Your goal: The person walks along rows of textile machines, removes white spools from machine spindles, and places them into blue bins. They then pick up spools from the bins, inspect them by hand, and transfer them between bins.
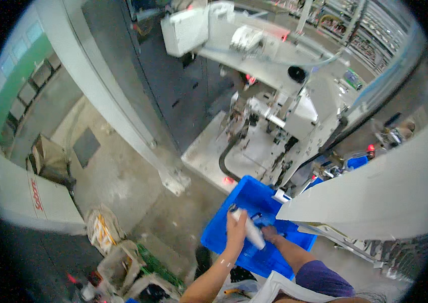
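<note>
In front of me is a blue plastic bin [219, 230], with both my hands over or inside it. My left hand [235, 231] is closed round a long white thing [252, 233] with a dark upper end; it slants down to the right, and its kind is too blurred to name. Lower in the bin, just right of the white thing, is my right hand [270, 234]. Its fingers are partly hidden and smeared, so what they hold does not show. Small dark and pale items [257, 217] lie in the bin near my hands.
Beyond the bin stands a machine [269, 121] with metal parts and a black hose [226, 154]. A white panel [365, 187] juts in from the right, close above the bin. A white post [108, 86] and open sacks [118, 262] are on the left.
</note>
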Tool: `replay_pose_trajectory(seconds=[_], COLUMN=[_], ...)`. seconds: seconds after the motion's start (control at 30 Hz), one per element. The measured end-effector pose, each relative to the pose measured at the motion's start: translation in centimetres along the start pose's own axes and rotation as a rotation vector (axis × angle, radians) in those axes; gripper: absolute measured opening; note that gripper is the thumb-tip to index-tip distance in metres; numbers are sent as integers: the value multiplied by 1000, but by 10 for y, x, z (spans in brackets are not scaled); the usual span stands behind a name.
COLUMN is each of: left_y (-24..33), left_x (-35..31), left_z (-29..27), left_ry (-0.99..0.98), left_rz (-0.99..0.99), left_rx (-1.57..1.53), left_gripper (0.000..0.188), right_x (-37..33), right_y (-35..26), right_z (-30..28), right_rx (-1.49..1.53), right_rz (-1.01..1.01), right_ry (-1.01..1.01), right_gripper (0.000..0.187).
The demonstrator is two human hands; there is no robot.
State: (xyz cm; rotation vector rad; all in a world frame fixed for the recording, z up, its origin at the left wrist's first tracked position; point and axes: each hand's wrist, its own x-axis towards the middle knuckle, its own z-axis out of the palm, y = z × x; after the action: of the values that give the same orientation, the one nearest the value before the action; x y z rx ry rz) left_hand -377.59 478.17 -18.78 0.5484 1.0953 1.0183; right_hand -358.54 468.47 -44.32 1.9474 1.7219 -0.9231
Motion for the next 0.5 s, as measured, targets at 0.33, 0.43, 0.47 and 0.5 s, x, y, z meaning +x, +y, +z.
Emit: replay_pose_trajectory(seconds=[0.33,0.43,0.47,0.5], left_y=[172,157,148,148], left_x=[-109,-122,-128,-129], left_z=[-127,-111,-104,-107], left_ry=[87,-394,-377,-496], left_rz=[-48,-39,-55,48], left_rx=[276,229,340,594], left_gripper=[20,37,32,25], right_x=[-220,-257,-262,-267], right_y=[-90,-156,-179,-201], right_z=[-192,-229,-239,-247], right_rx=[1012,1162,1100,1041], right_rz=[-64,-359,-355,-474], right_ry=[-46,-36,-50,23], right_gripper=[63,57,57,57])
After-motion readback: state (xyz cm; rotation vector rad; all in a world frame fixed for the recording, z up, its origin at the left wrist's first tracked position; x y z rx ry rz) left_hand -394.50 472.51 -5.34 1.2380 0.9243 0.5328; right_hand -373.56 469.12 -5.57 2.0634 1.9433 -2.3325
